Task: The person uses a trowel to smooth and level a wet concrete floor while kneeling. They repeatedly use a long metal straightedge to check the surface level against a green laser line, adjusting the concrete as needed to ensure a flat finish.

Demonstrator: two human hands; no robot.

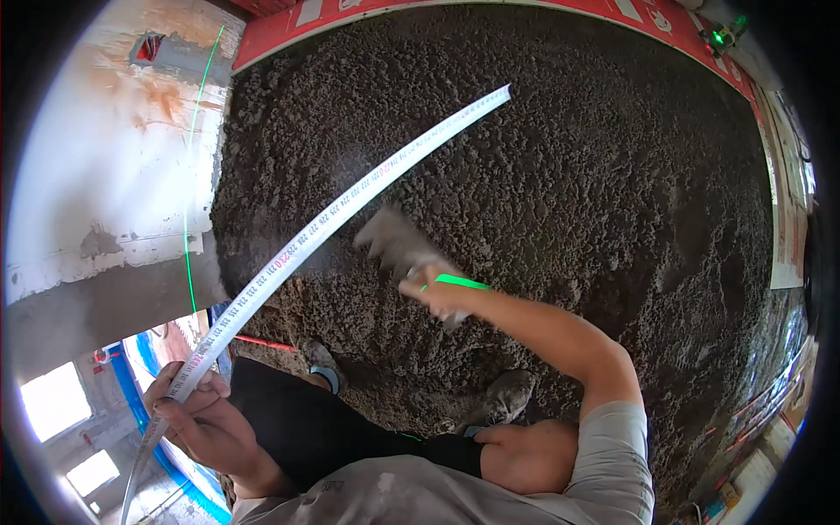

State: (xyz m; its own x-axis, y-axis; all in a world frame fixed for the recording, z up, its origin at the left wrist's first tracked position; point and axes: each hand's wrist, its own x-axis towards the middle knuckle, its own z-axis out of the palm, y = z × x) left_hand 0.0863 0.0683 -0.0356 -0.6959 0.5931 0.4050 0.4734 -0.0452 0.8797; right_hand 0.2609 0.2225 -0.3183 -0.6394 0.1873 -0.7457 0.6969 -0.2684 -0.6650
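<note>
My left hand (210,424), at the lower left, is closed around a white measuring tape strip (337,210) with printed marks. From there the strip arcs up and right over the dark floor, its free end in the upper middle. Below that end, my right hand (442,293) grips a grey trowel (398,245). Motion blurs the trowel, and its far edge looks jagged. A bright green laser line falls across my right wrist. Beneath both hands lies dark, rough, crumbly mortar (560,201). How far the trowel is from the mortar, I cannot tell.
My shoes (509,395) stand on the mortar. A red printed border (560,10) runs along the far edge. At the upper right, a device (722,38) glows green. On the left, a patchy white wall (114,157) carries a green laser line; blue pipe (131,394) is below it.
</note>
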